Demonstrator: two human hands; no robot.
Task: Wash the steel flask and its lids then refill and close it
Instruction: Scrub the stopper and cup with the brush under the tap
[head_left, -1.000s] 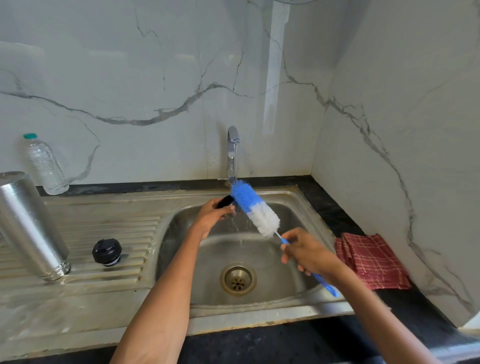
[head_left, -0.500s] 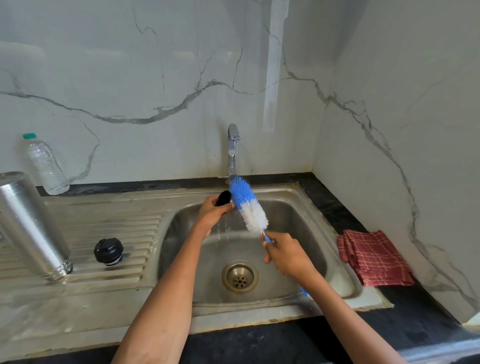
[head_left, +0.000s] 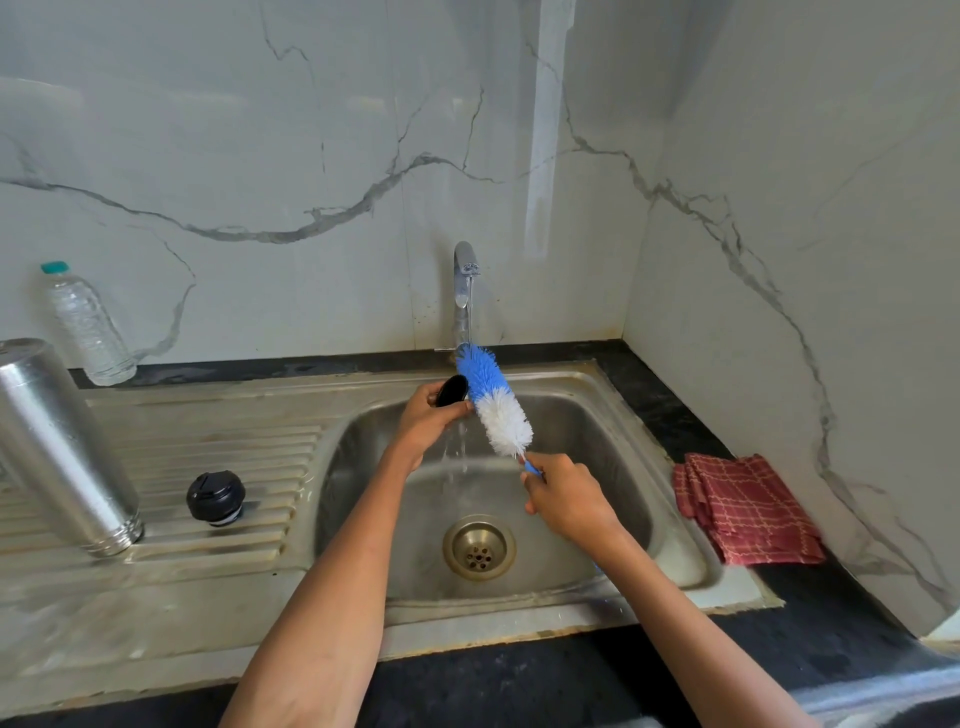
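Observation:
My left hand (head_left: 428, 415) holds a small black lid (head_left: 451, 389) over the sink basin (head_left: 582, 447), right under the tap (head_left: 464, 291). Water runs down below the lid. My right hand (head_left: 563, 493) grips the blue handle of a bottle brush (head_left: 496, 402); its blue and white bristles lie against the lid. The steel flask (head_left: 62, 447) stands upside down on the ribbed drainboard (head_left: 234, 447) at the left. A second black lid (head_left: 215, 498) sits on the drainboard beside the flask.
A clear plastic water bottle (head_left: 85, 325) with a green cap stands against the back wall at left. A folded red checked cloth (head_left: 748, 509) lies on the dark counter right of the sink. The drain (head_left: 479, 546) is in the basin's middle. Marble walls close off the back and right.
My right hand has slid up the brush handle toward the bristles and moved left, closer to the lid. The brush stands steeper now. My left hand has stayed under the tap.

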